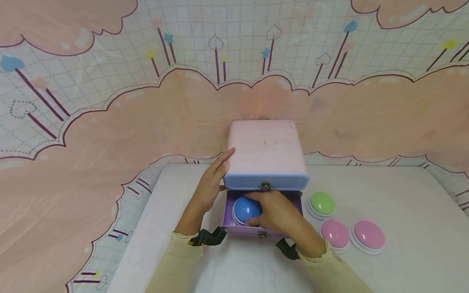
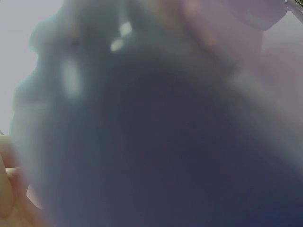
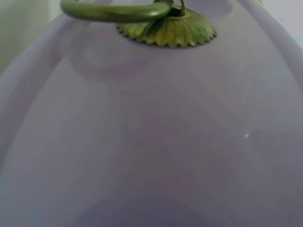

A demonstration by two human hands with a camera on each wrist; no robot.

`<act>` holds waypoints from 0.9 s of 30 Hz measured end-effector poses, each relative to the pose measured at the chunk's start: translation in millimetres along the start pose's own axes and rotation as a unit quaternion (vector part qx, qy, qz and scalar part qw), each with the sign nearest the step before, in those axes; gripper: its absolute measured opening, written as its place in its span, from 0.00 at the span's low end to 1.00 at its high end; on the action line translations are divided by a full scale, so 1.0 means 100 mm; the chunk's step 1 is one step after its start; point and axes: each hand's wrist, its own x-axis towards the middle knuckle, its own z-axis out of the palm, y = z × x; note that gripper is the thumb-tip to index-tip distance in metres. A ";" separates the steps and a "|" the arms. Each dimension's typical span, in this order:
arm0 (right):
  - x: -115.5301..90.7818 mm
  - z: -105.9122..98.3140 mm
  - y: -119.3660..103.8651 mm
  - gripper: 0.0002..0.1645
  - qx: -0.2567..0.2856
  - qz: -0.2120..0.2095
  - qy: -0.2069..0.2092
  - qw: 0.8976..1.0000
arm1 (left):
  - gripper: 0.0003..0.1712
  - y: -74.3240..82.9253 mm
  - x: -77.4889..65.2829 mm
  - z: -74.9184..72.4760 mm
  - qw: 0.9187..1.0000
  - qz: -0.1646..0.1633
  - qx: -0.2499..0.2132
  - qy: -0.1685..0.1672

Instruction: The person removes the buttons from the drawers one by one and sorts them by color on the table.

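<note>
At lower centre, the blue dome (image 1: 244, 209) in the drawer (image 1: 242, 230), pinched by the right hand's (image 1: 277, 211) thumb and finger, may slip on its smooth curve, while the left hand's (image 1: 209, 188) extended fingers touch the box (image 1: 267, 148).

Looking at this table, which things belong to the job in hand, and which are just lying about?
In the job:
blue button, in the right hand
open purple drawer around it
cabinet, touched by the left hand

Seemingly lying about:
green button
left pink button
right pink button
</note>
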 end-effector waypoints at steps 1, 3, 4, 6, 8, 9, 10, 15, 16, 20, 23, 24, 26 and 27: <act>0.00 0.00 0.00 0.40 -0.001 -0.002 0.001 1.000 | 0.26 0.01 0.00 0.00 1.000 0.000 0.000 0.000; 0.00 0.00 0.00 0.40 -0.002 -0.003 0.003 1.000 | 0.26 0.01 0.00 0.00 1.000 0.001 0.000 -0.001; 0.00 0.00 0.00 0.40 -0.001 -0.004 0.005 1.000 | 0.26 0.01 0.00 0.00 1.000 0.000 0.000 0.000; -0.01 0.01 0.00 0.39 -0.001 -0.007 0.009 1.000 | 0.26 0.01 0.00 0.00 1.000 0.000 -0.001 0.000; -0.01 0.00 0.00 0.38 -0.003 -0.011 0.013 1.000 | 0.26 0.01 0.00 0.00 1.000 -0.001 -0.003 0.001; -0.01 0.00 0.00 0.37 -0.005 -0.013 0.014 1.000 | 0.26 0.01 0.00 0.00 1.000 -0.001 -0.004 0.002; -0.01 0.00 0.00 0.37 -0.007 -0.015 0.017 1.000 | 0.26 0.00 0.01 0.00 1.000 -0.001 -0.005 0.002; -0.05 -0.05 0.01 0.35 -0.014 -0.007 0.021 1.000 | 0.27 0.01 0.00 0.00 1.000 0.001 -0.012 0.002; -0.06 -0.06 0.01 0.35 -0.015 -0.005 0.022 1.000 | 0.27 0.01 0.00 0.01 1.000 0.002 -0.013 0.002; -0.11 -0.11 0.04 0.36 -0.024 -0.001 0.031 0.999 | 0.26 0.01 -0.01 0.01 1.000 0.001 -0.014 0.003; -0.15 -0.13 0.06 0.37 -0.036 -0.008 0.042 0.998 | 0.27 0.00 0.00 0.01 1.000 0.001 -0.013 0.004; -0.16 -0.14 0.06 0.38 -0.039 -0.007 0.045 0.998 | 0.27 0.00 0.00 0.01 1.000 0.002 -0.014 0.004; -0.18 -0.15 0.07 0.39 -0.049 -0.005 0.049 0.998 | 0.27 0.00 0.01 0.01 1.000 0.002 -0.014 0.004; -0.20 -0.15 0.08 0.39 -0.052 -0.002 0.051 0.997 | 0.27 0.00 0.01 0.01 1.000 0.001 -0.014 0.004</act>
